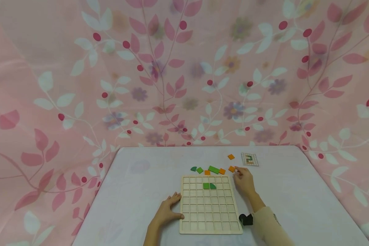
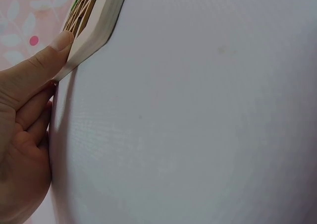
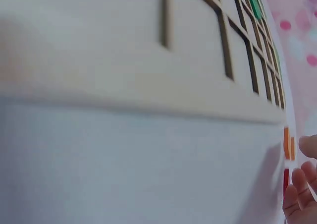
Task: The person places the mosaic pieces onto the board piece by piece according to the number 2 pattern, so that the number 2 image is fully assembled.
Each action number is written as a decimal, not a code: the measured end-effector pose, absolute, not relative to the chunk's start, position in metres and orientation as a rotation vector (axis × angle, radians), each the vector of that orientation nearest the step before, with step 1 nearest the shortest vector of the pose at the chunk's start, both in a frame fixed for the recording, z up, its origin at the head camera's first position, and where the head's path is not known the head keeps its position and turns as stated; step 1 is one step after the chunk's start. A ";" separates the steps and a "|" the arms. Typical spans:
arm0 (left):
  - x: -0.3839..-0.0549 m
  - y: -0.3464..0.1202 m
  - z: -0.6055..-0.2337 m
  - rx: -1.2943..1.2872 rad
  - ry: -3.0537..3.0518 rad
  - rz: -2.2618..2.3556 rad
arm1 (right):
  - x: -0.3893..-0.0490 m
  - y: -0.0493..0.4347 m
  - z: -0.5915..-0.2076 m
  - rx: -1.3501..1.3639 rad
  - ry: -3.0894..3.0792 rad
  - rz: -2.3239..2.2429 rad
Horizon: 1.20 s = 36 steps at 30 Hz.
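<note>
A pale wooden grid board [image 1: 210, 229] lies on the table, with a green square tile [image 1: 206, 186] and a dark green quarter-round tile [image 1: 213, 186] side by side in its cells. My left hand [image 1: 167, 212] steadies the board's left edge, fingers spread; its thumb [image 2: 47, 55] rests on the rim in the left wrist view. Beyond the far right corner, my right hand [image 1: 244, 179] has its fingertips beside an orange square tile [image 1: 231, 168]; whether they touch it is unclear. In the right wrist view that hand's fingers [image 3: 302, 184] are loosely bent, thumb apart.
Behind the board lie a dark green quarter-round tile [image 1: 193, 168], a green square [image 1: 200, 170], a green rectangle [image 1: 214, 169] and orange squares [image 1: 207, 172]. Farther back are another orange tile [image 1: 231, 156] and a pattern card [image 1: 249, 159]. A black object [image 1: 246, 219] is by the right wrist.
</note>
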State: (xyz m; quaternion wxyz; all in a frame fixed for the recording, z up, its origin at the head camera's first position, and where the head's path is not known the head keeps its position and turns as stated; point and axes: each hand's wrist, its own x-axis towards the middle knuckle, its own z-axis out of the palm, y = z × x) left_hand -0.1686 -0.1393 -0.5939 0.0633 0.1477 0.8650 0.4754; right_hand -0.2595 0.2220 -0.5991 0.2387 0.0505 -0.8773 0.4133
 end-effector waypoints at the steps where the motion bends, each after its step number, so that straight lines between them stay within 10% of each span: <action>1: -0.169 -0.139 -0.594 0.445 2.612 1.437 | -0.262 0.226 -0.600 0.111 -2.411 1.122; 36: -0.168 -0.139 -0.595 0.439 2.608 1.443 | -0.279 0.221 -0.601 -0.039 -2.570 1.109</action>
